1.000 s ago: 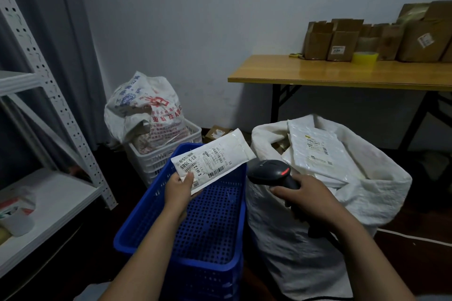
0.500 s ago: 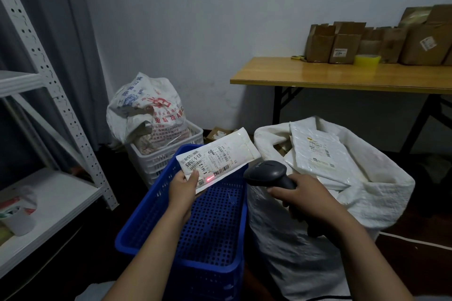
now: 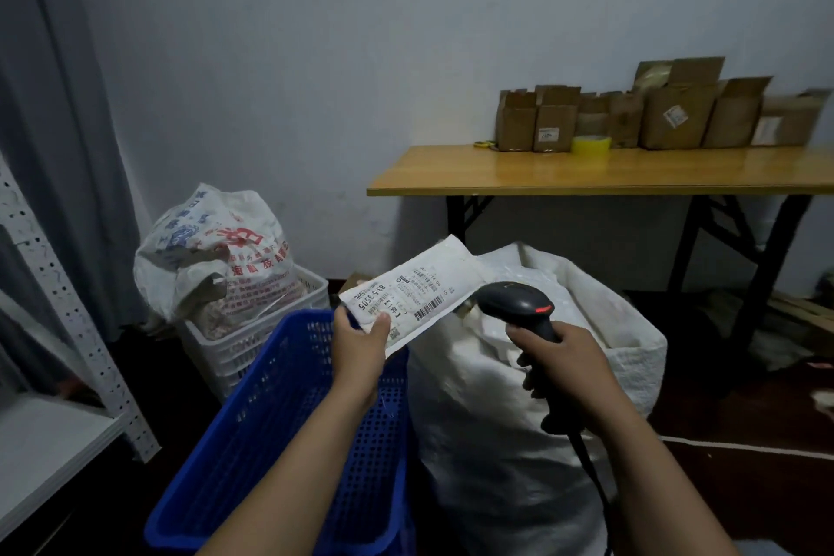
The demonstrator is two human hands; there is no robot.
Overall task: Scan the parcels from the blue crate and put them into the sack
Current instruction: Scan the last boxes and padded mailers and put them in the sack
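The flat white parcel [image 3: 415, 289] is smooth, faintly glossy plastic film with a paper label. The blue perforated plastic crate [image 3: 280, 397] looks matt — the big white sack [image 3: 487, 420] coarse and woven. The black handheld scanner [image 3: 514, 305] is matt plastic; the yellow-brown wooden surface [image 3: 677, 169] shines glossy.

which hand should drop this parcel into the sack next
Left: the left hand pinches the parcel, held right beside the open sack, while the right hand grips the scanner.
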